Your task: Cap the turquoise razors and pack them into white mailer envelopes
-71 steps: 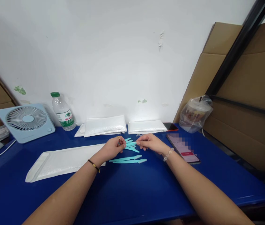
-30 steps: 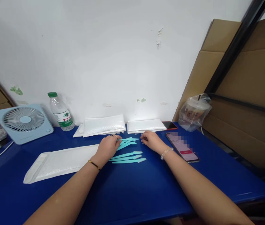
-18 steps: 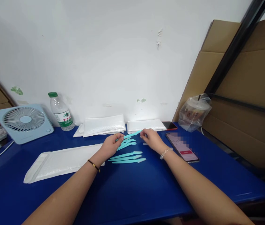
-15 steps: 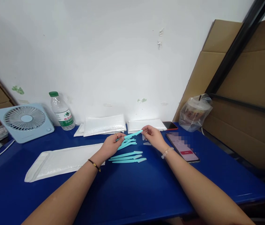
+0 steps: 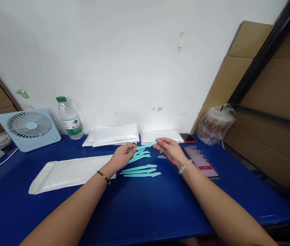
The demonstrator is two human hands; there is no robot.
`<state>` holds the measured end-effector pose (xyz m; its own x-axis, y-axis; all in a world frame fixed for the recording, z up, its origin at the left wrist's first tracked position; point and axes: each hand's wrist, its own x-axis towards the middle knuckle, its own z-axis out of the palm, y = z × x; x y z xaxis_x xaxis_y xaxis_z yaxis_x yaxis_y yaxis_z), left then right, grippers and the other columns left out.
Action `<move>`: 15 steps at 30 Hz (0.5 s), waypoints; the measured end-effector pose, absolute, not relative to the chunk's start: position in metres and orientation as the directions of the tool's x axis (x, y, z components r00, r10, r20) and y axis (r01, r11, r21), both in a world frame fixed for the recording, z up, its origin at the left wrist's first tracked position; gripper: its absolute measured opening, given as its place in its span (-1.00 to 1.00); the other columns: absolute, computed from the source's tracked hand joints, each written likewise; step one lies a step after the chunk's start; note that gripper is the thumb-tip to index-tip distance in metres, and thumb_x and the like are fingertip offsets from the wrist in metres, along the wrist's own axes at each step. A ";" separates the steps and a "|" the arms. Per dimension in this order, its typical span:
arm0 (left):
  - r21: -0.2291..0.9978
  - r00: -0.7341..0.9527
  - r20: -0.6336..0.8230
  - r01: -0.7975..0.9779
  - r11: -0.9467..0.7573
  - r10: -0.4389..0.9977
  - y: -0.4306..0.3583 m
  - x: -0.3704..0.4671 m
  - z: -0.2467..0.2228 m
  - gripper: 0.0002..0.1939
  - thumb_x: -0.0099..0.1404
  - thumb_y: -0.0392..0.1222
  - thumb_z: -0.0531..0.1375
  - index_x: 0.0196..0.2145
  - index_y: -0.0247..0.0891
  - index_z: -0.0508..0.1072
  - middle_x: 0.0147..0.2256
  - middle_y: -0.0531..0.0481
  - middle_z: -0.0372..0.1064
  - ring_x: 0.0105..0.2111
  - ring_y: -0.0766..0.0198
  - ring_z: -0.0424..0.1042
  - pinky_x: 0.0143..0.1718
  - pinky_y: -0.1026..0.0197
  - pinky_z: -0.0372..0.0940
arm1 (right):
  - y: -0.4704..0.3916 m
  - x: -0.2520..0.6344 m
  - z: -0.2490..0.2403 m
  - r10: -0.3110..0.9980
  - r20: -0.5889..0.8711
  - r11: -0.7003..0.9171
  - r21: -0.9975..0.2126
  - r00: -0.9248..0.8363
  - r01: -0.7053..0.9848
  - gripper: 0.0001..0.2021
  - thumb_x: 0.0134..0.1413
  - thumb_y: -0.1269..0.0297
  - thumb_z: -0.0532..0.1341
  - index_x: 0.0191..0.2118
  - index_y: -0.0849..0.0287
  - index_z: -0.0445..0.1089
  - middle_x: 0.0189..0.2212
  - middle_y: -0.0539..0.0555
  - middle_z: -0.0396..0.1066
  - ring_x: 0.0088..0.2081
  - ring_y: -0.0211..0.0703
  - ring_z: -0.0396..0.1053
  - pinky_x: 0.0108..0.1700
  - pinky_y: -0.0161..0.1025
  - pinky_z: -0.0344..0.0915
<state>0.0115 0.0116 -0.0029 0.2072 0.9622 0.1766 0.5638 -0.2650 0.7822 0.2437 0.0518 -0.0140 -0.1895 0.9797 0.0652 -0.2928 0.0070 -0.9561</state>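
A turquoise eyebrow razor [image 5: 147,145] is stretched between my two hands, just above the table. My left hand [image 5: 123,155] pinches its handle end between thumb and fingers. At the other end, my right hand [image 5: 169,149] has its fingertips closed on the tip, which they hide. Below the hands lies a loose pile of similar razors [image 5: 140,156], partly covered by my left hand. Nearer to me, three more razors [image 5: 140,171] lie side by side, blade ends to the right. A small clear plastic cap [image 5: 162,157] rests beneath my right hand.
A white padded mailer [image 5: 70,172] lies at left, and more mailers [image 5: 116,135] are stacked along the wall. A blue fan [image 5: 29,129] and a water bottle [image 5: 70,119] stand back left. To the right are a phone [image 5: 201,162] and a bagged drink cup [image 5: 215,123].
Both hands keep hold of the razor in nearly the same place. The fingers of my right hand have shifted slightly at its tip, and the whole view has turned a little.
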 end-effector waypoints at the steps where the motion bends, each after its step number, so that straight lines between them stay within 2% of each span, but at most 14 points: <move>1: 0.776 0.194 0.184 0.573 -0.263 0.964 0.013 0.011 -0.004 -0.65 0.21 0.03 0.01 -0.23 -0.22 0.44 -0.57 0.11 0.26 -0.55 0.32 0.22 -0.48 0.31 0.12 | 0.052 0.244 -0.014 0.981 0.069 0.014 -0.959 -0.183 -0.283 -0.76 -0.15 0.21 0.35 -0.35 0.24 0.44 -0.48 0.06 0.47 -0.35 -0.20 0.48 -0.28 -0.37 0.41; 7: 0.725 0.155 0.213 0.637 -0.262 0.965 0.016 0.008 -0.008 -0.64 0.21 0.04 0.01 -0.22 -0.19 0.46 -0.60 0.11 0.26 -0.56 0.30 0.21 -0.50 0.30 0.09 | 0.050 0.246 -0.011 0.970 0.145 0.109 -0.977 -0.197 -0.182 -0.75 -0.10 0.13 0.30 -0.41 0.24 0.39 -0.63 0.01 0.41 -0.58 -0.33 0.37 -0.53 -0.41 0.28; 15: 0.706 0.164 0.232 0.650 -0.282 0.959 0.016 0.008 -0.006 -0.65 0.22 0.02 0.01 -0.23 -0.21 0.47 -0.60 0.09 0.25 -0.55 0.29 0.23 -0.51 0.30 0.08 | 0.049 0.246 -0.009 0.962 0.194 0.168 -0.976 -0.191 -0.142 -0.73 -0.09 0.09 0.28 -0.40 0.22 0.37 -0.62 0.00 0.40 -0.59 -0.31 0.34 -0.54 -0.37 0.23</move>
